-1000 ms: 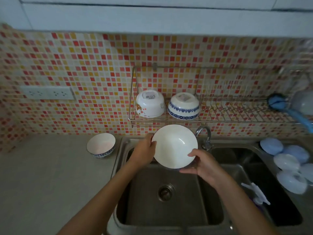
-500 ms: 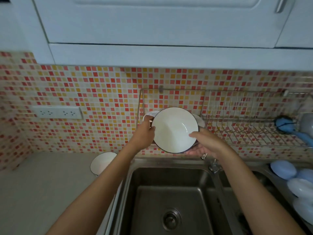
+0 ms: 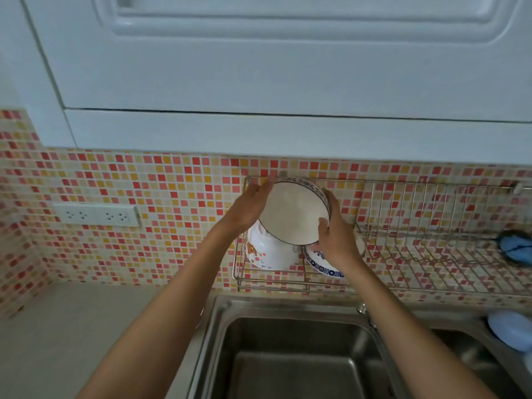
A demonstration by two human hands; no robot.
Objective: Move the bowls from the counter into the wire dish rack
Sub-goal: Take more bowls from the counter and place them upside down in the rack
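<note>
Rack-side, hands (image 3: 290, 217) flank bowl (image 3: 295, 213).

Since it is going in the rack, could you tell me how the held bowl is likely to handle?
The bowl looks glazed, so probably rigid, breakable and slippery; both hands grip its rim. Set tilted on the two bowls below, it might slide.

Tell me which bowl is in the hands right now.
The dark-rimmed white bowl, tilted above the rack; left hand and right hand grip it. The other two sit below.
</note>
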